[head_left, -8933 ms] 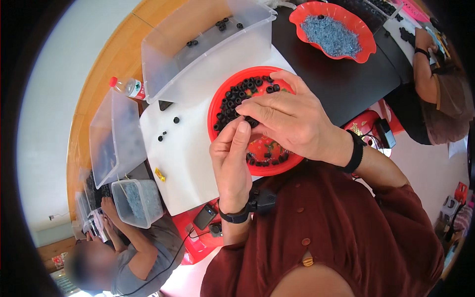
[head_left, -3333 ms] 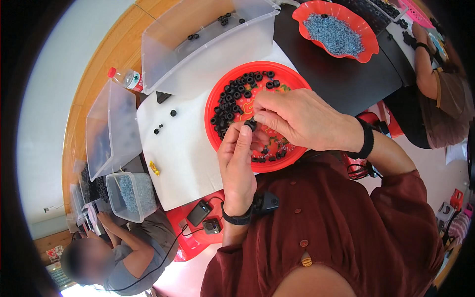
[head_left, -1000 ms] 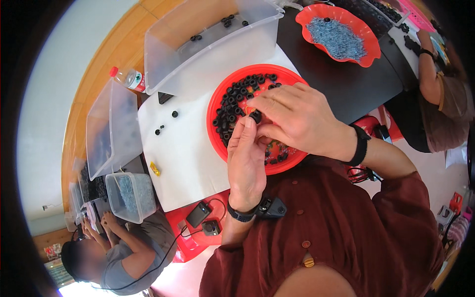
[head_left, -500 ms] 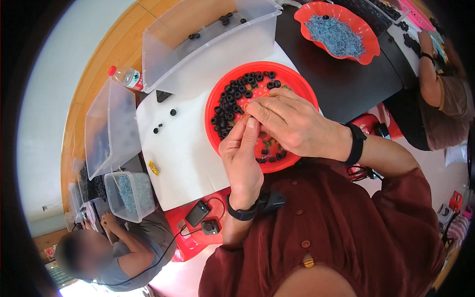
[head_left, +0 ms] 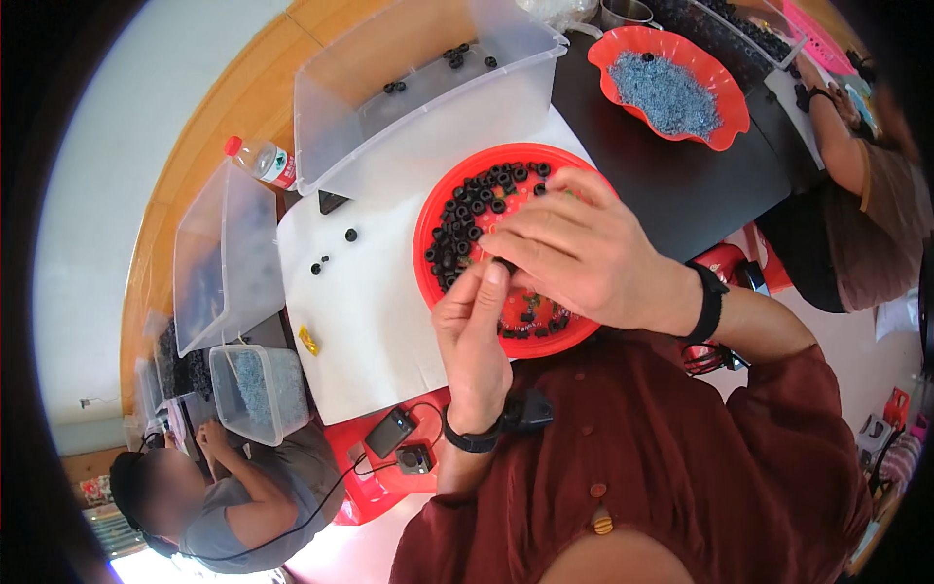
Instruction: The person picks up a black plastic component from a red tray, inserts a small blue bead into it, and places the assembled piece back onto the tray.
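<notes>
Scanning from frame left: a co-worker point(head_left: 209, 511) sits at lower left, w/ a small tub point(head_left: 261, 389) of bluish-grey bits just above them. Higher up, a clear bin point(head_left: 219, 258) stands on edge and a bottle point(head_left: 263, 161) lies beside it, red cap toward upper left. A bigger clear bin point(head_left: 428, 78) sits at top centre, open side toward the wearer, a few black rings inside; it looks parked there as a drop-off spot within easy reach. A white sheet point(head_left: 375, 302) covers the work spot, prob. so dark parts show up; three stray rings and a yellow scrap lie on it.

Centre frame: red bowl point(head_left: 438, 209) holds the rings point(head_left: 467, 209), heaped on its left half. Left hand point(head_left: 477, 336) comes up from below, fingers near straight and together, tips at the bowl's near rim. Right hand point(head_left: 584, 253) reaches across the bowl from the right, fingers curled down. Tips of both meet on one black ring point(head_left: 505, 264), a small pinch, so that ring sits right at the fingertips, just right of the heap. Can't tell if either palm hides more.

Upper right: second red bowl point(head_left: 725, 122) of blue-grey bits on the dark table point(head_left: 681, 190), another person's arm point(head_left: 837, 146) at far right.
</notes>
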Tool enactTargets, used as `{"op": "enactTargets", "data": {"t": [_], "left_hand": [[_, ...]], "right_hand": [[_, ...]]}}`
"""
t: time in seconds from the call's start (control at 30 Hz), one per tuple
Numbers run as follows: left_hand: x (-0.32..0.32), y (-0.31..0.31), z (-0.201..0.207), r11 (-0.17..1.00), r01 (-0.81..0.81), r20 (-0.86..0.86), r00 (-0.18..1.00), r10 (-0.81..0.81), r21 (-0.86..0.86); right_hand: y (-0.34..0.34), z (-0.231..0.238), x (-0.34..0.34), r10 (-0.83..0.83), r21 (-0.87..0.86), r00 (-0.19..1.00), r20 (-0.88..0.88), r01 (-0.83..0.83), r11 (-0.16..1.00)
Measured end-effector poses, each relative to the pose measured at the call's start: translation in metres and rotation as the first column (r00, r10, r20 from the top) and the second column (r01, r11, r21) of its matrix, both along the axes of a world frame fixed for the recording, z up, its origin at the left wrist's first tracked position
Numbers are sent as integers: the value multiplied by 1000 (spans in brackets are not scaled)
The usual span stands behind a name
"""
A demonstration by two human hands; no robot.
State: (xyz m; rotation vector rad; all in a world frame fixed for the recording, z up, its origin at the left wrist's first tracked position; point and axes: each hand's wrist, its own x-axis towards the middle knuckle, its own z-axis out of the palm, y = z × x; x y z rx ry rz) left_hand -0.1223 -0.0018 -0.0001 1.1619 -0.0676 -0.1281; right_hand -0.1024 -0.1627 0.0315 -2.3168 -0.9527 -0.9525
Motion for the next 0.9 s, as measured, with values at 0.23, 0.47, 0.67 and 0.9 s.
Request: {"op": "enactTargets", "data": {"t": [0.23, 0.47, 0.67, 0.9], "left_hand": [[-9, 4, -6, 997, 77, -75, 994, -75, 20], [-9, 22, 14, 954, 203, 113, 966, -232, 221], [-33, 14, 88, 731, 648, 685, 433, -586, 216], [-87, -12, 107, 432, 889, 810, 361, -462, -149]], "right_hand": [[0, -11, -9, 98, -7, 977, -191, -101, 995], [-27, 54, 26, 68, 64, 913, -401, -46, 997], [-15, 100, 95, -43, 369, 980, -196, 114, 922], [-70, 51, 35, 212, 450, 660, -721, 213, 867]]}}
